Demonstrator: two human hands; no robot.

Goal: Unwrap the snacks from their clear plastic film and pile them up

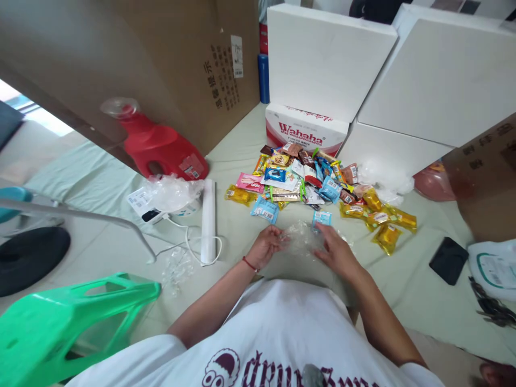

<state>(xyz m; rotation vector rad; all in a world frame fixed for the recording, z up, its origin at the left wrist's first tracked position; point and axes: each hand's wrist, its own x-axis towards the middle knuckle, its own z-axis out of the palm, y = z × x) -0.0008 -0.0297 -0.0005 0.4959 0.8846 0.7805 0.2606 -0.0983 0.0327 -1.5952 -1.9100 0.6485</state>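
My left hand [264, 248], with a red string bracelet at the wrist, pinches the edge of a clear plastic bag [300, 240]. My right hand [337, 251] is at the bag's other side, its thumb and fingers apart; whether it touches the film is hard to make out. Just beyond the bag lies a small blue snack packet [322, 217], close to my right fingertips. Farther back is a heap of wrapped snacks [298, 174], with a pink packet [250, 182] and another light blue packet [265, 209] at its near left. Yellow packets [379, 217] lie on the right.
Behind the heap stand a Wahaba carton [306, 129] and white panels [328, 62]. To the left are a red jug [161, 142], a white roll [208, 223], a cable and a green stool [80, 317]. A black phone-like object [449, 260] lies right on the cloth [387, 279].
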